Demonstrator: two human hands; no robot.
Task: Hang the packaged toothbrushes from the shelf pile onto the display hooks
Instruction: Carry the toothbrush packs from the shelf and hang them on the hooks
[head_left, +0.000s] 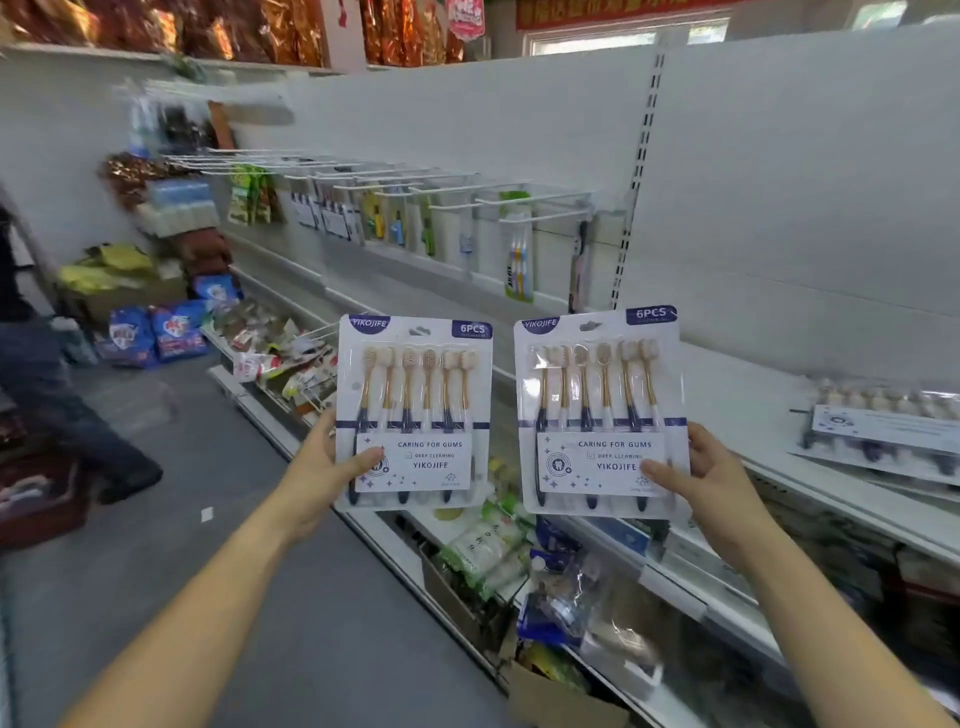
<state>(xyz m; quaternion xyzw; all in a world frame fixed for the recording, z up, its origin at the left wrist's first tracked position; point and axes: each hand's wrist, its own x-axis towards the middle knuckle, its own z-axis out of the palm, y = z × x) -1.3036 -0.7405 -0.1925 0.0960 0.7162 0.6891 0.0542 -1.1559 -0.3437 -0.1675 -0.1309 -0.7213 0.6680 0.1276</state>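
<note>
I hold two packaged six-piece toothbrush sets upright in front of the shelving. My left hand (324, 470) grips the left pack (415, 410) at its lower left edge, thumb on the front label. My right hand (701, 480) grips the right pack (597, 410) at its lower right edge, thumb on the label. Both packs sit below the row of white display hooks (519, 205) on the back panel. More packs of the same kind lie in a pile (883, 431) on the white shelf to the right.
Some hooks carry other hanging goods, such as a toothbrush pack (518, 260). Lower shelves hold mixed packets (488, 545) and boxes. Blue bags (156, 332) and cartons stand on the grey aisle floor at left, where a person's leg (57, 405) is seen.
</note>
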